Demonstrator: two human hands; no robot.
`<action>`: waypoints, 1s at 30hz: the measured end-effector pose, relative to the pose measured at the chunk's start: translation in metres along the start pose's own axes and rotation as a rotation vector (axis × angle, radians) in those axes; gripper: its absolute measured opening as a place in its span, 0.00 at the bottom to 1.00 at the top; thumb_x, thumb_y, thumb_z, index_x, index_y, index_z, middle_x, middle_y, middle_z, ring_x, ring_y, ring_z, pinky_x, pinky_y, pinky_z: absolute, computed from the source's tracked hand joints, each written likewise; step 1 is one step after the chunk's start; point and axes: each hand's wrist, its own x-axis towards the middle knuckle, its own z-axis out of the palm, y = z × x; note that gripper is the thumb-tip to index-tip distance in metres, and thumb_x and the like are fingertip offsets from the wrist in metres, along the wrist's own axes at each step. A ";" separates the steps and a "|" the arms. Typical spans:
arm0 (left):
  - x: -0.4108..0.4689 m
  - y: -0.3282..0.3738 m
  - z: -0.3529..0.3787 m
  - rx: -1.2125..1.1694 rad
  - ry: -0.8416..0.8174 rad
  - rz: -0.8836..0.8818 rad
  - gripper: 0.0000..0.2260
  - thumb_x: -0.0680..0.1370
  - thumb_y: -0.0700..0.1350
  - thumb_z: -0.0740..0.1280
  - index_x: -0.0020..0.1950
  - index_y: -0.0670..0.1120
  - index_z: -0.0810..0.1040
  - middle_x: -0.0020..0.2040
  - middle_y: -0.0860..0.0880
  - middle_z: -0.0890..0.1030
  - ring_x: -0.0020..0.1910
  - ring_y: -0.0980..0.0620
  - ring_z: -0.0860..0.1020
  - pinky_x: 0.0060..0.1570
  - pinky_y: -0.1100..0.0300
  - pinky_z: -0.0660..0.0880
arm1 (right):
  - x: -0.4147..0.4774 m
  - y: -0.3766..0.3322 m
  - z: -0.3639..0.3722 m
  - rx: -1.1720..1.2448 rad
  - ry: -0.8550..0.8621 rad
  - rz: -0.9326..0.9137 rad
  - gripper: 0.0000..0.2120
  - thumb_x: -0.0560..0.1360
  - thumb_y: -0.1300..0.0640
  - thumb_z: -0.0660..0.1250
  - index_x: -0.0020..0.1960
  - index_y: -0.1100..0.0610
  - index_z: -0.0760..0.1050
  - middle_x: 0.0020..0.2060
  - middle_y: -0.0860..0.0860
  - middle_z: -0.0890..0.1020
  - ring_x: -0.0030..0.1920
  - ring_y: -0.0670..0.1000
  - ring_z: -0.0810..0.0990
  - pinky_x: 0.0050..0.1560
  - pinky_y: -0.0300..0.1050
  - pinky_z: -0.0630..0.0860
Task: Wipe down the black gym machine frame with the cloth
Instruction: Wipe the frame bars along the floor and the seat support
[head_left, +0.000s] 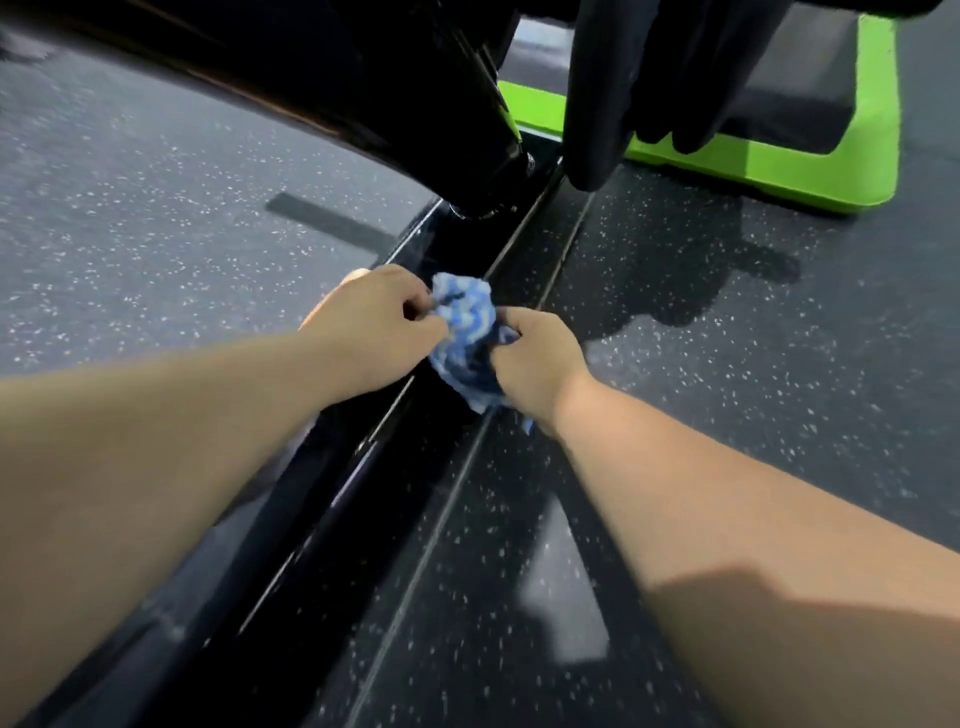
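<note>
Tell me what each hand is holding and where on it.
Both hold the bunched blue-and-white cloth over the black frame rail: the left hand pinches its upper left edge, the right hand grips its lower right side.

There is only the one camera, worn on the person's head. It is wide-angled and tipped forward and steeply down along both forearms. It sits close over the speckled floor (156, 208). The black frame rail (337, 519) runs up from the bottom left. The left hand (374, 327) and right hand (540, 364) meet at the cloth (467, 322) near centre, with a green-edged platform (878, 104) at the top right.
</note>
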 end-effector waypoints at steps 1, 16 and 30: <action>-0.015 0.010 -0.004 -0.045 -0.097 -0.048 0.09 0.71 0.51 0.68 0.39 0.45 0.76 0.39 0.51 0.75 0.41 0.49 0.72 0.41 0.59 0.66 | -0.016 0.000 -0.006 0.010 -0.004 0.071 0.14 0.74 0.65 0.59 0.53 0.52 0.79 0.44 0.50 0.81 0.46 0.51 0.79 0.48 0.44 0.77; -0.115 0.155 -0.007 -1.029 -0.523 -0.451 0.24 0.68 0.36 0.71 0.63 0.44 0.73 0.47 0.40 0.80 0.41 0.47 0.77 0.40 0.57 0.76 | -0.166 -0.011 -0.130 0.523 0.101 0.431 0.07 0.69 0.62 0.69 0.40 0.56 0.71 0.38 0.58 0.76 0.40 0.54 0.74 0.41 0.49 0.69; -0.317 0.406 -0.024 -1.114 -0.779 -0.482 0.22 0.65 0.37 0.69 0.59 0.43 0.77 0.47 0.46 0.82 0.39 0.54 0.78 0.33 0.68 0.73 | -0.419 0.022 -0.347 0.818 0.156 0.602 0.10 0.76 0.61 0.62 0.39 0.56 0.79 0.35 0.49 0.81 0.35 0.48 0.77 0.32 0.36 0.73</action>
